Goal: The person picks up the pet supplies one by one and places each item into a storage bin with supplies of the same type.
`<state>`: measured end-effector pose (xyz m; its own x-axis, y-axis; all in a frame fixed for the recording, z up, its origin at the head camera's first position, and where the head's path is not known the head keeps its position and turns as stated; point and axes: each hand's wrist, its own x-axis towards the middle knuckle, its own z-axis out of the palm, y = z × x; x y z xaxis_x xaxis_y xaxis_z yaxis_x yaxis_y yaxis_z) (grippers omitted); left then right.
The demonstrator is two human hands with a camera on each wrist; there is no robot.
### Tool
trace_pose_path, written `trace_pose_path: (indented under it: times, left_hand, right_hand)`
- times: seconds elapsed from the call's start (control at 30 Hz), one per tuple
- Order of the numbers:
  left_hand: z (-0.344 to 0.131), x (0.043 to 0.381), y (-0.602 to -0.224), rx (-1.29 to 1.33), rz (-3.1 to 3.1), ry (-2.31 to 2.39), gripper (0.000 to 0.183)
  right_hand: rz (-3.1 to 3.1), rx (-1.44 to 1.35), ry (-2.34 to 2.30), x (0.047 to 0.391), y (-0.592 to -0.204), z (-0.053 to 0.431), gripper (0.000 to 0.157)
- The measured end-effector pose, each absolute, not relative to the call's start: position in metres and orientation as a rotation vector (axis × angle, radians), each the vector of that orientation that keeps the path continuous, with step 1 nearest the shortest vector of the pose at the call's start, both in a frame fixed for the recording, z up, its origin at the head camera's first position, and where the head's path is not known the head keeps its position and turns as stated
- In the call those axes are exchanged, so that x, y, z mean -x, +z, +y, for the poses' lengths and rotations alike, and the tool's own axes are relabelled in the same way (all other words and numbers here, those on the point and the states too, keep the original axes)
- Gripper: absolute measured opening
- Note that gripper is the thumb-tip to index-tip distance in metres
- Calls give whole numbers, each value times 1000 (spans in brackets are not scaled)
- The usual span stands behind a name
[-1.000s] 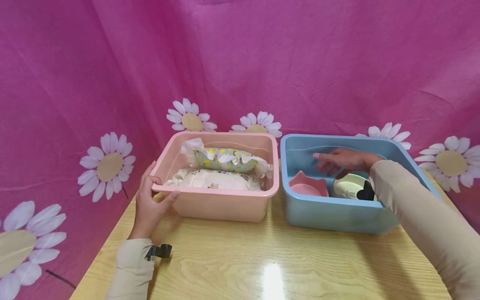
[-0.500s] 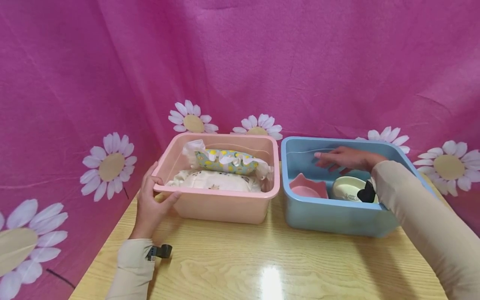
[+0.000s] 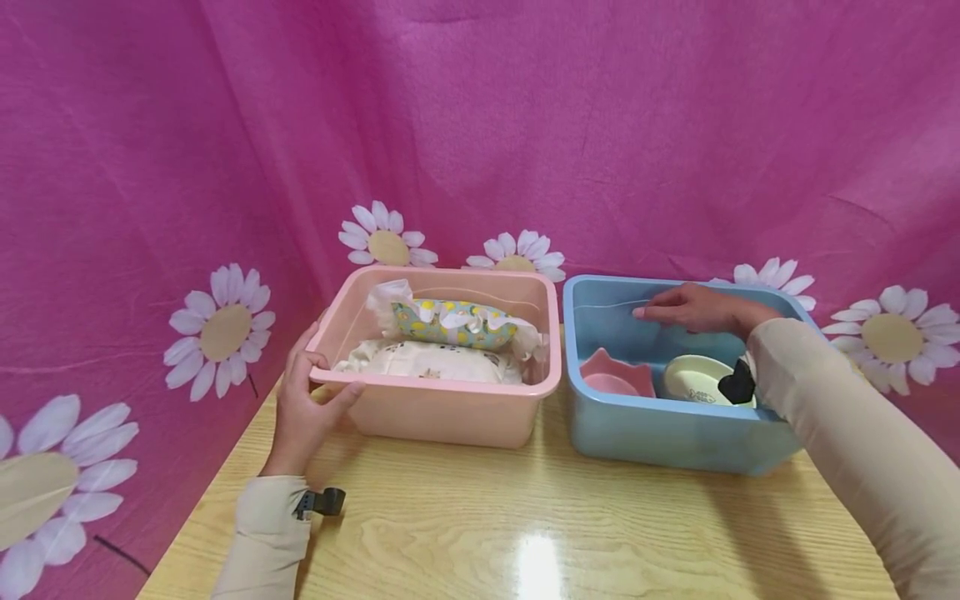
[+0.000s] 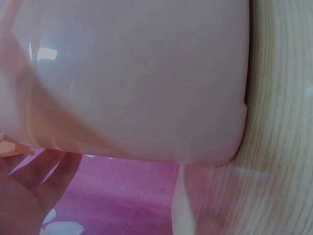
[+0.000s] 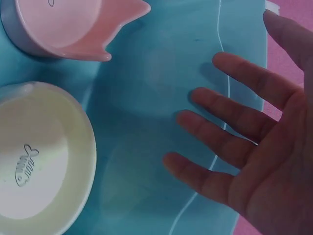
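My left hand (image 3: 303,408) holds the front left corner of a pink plastic tub (image 3: 442,417), a fingertip over the rim and the thumb along the front. In the left wrist view, fingers (image 4: 58,176) lie against the tub's wall. My right hand (image 3: 697,308) is over the back of a blue plastic tub (image 3: 675,437). Its fingers (image 5: 215,137) are spread and hold nothing in the right wrist view. Inside the blue tub are a pink cat-eared bowl (image 5: 63,29) and a round cream bowl (image 5: 39,161) with a fishbone drawing, both apart from the hand.
In the pink tub lie a blue-and-yellow patterned frilled bundle (image 3: 450,321) and a white printed bundle (image 3: 435,360). Both tubs stand side by side on a wooden table (image 3: 450,517). A magenta flowered cloth (image 3: 525,125) hangs close behind and at the sides.
My right hand has risen slightly toward the back rim of the blue tub. The left hand keeps its place on the pink tub, and the bowls and bundles have not moved.
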<state>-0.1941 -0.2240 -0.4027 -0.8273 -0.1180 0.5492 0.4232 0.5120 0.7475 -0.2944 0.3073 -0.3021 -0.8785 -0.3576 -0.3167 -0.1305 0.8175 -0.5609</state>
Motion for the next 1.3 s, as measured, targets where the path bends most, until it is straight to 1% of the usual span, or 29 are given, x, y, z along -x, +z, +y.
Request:
trace_pose_path:
  times: [0.17, 0.33, 0.53, 0.67, 0.93, 1.3]
  left_hand:
    - [-224, 195, -404, 254, -2201, -1302, 48]
    - [-223, 193, -401, 254, -2210, -1297, 47]
    - [-214, 180, -383, 276, -2193, -1337, 44]
    - [-210, 175, -376, 273, -2199, -1336, 44]
    - [-223, 193, -401, 255, -2206, -1301, 48]
    - [-224, 195, -404, 265, -2194, -1289, 48]
  right_hand:
    - [2710, 452, -619, 293, -299, 308, 74]
    - [2789, 505, -544, 291, -294, 306, 70]
    - [2828, 529, -545, 287, -289, 307, 62]
    - [2847, 545, -530, 282, -286, 306, 62]
    - [2925, 545, -511, 274, -278, 302, 62]
    - [2969, 546, -526, 263, -268, 300, 61]
